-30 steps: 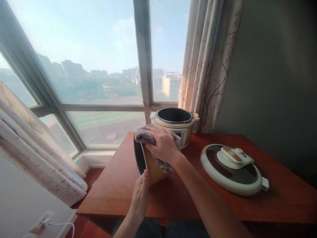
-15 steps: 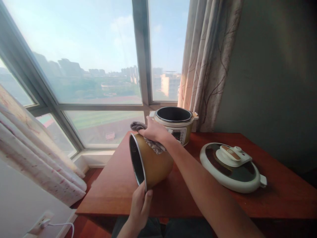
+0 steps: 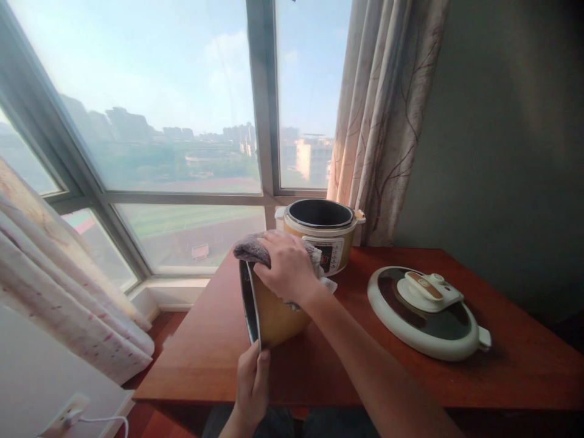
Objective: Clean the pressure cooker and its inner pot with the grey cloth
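A gold-coloured inner pot [image 3: 278, 325] lies tilted on its side above the table, its dark opening facing left. My left hand [image 3: 252, 377] pinches the lower edge of its rim, thumb outside. Across the top of the pot, my right hand [image 3: 289, 264] presses a grey-brown cloth [image 3: 250, 248] against the outer wall near the rim. Part of the cloth is hidden under the palm. Just behind stands the cream and gold electric pressure cooker [image 3: 344, 243], uncovered, with a dark interior and a control panel partly blocked by my right hand and the cloth.
On the right of the reddish wooden table [image 3: 191, 359] rests the cooker's round lid [image 3: 422, 313], handle up. Windows and a curtain [image 3: 383, 121] border the far side. A plug with a white cable [image 3: 75, 417] sits in a wall socket at lower left.
My right hand and the cloth have shifted over the pot's upper side, with the cloth more spread out. The pot has turned slightly, so less of its opening shows.
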Tool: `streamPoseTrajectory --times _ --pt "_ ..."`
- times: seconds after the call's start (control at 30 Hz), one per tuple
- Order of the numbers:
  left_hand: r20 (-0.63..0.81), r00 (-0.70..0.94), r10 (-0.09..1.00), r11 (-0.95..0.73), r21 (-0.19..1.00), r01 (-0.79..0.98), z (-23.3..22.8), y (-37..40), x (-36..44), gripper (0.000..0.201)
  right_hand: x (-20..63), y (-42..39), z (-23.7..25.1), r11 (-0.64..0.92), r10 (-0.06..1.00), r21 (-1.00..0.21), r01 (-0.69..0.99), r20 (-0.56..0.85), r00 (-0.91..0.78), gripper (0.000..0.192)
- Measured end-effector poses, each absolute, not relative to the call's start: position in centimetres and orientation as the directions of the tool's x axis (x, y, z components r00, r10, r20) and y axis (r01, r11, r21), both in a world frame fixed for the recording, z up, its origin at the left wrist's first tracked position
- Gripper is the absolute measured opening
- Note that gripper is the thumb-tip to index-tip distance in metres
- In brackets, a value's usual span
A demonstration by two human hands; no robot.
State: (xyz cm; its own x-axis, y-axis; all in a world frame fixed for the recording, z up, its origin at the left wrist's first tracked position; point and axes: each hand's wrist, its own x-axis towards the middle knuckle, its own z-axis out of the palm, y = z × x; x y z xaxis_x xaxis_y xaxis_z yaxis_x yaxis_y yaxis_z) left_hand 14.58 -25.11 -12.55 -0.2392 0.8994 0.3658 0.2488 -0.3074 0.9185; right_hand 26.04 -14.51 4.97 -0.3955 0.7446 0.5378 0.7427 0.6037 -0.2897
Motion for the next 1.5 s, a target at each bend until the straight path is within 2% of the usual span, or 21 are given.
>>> streamPoseTrajectory --times 0.17,0.23,0.37,0.5,0.63,0.8,0.93,1.07,1.13,1.23,1.33,1.5 --pt "0.261 -0.147 0.954 -0.247 0.963 0.111 -10.5 -23.9 14.6 0.058 27.3 -17.9 0.1 0.703 0.619 -0.246 0.667 0.672 -0.405 0.068" --pt "0.222 -0.16 0.962 -0.215 0.975 0.059 -9.7 -23.4 14.3 0.057 27.9 -19.0 -2.1 0.729 0.578 -0.22 0.648 0.705 -0.411 0.073" --pt "0.116 -0.34 0.933 -0.146 0.987 -0.065 -8.8 -22.5 13.6 0.05 28.7 -21.0 -6.6 0.738 0.547 -0.189 0.647 0.729 -0.411 0.076" --pt "-0.024 -0.31 0.951 -0.044 0.976 -0.213 -7.7 -22.7 14.3 0.055 29.0 -22.3 -9.7 0.709 0.55 -0.205 0.675 0.76 -0.347 0.075" --pt "0.06 -0.317 0.947 -0.105 0.986 -0.126 -7.0 -23.8 15.7 0.054 29.3 -22.2 -9.6 0.698 0.512 -0.174 0.695 0.799 -0.315 0.067" --pt "0.149 -0.238 0.96 -0.149 0.989 0.017 -6.9 -24.7 16.5 0.056 29.5 -20.7 -4.7 0.699 0.514 -0.197 0.687 0.806 -0.292 0.061" --pt "0.156 -0.118 0.981 -0.153 0.988 0.037 -6.5 -25.4 16.7 0.061 29.1 -18.8 0.1 0.686 0.607 -0.268 0.676 0.724 -0.328 0.056" --pt "0.194 -0.077 0.978 -0.185 0.977 0.111 -6.9 -26.3 16.7 0.064 28.4 -16.4 4.1 0.62 0.717 -0.339 0.708 0.612 -0.335 0.042" --pt "0.228 -0.072 0.971 -0.215 0.965 0.153 -7.5 -26.5 16.5 0.067 28.0 -14.9 5.7 0.566 0.786 -0.359 0.742 0.507 -0.354 0.036" --pt "0.293 -0.103 0.951 -0.266 0.939 0.217 -8.9 -26.4 15.8 0.068 27.5 -12.6 7.4 0.484 0.871 -0.389 0.784 0.299 -0.39 0.039" --pt "0.369 -0.106 0.923 -0.328 0.901 0.286 -10.3 -25.7 14.7 0.065 27.2 -10.6 8.2 0.423 0.906 -0.425 0.801 0.177 -0.385 0.045" --pt "0.504 0.054 0.862 -0.48 0.779 0.403 -12.3 -24.2 13.1 0.059 26.8 -9.5 8.1 0.384 0.923 -0.402 0.831 0.144 -0.357 0.046"
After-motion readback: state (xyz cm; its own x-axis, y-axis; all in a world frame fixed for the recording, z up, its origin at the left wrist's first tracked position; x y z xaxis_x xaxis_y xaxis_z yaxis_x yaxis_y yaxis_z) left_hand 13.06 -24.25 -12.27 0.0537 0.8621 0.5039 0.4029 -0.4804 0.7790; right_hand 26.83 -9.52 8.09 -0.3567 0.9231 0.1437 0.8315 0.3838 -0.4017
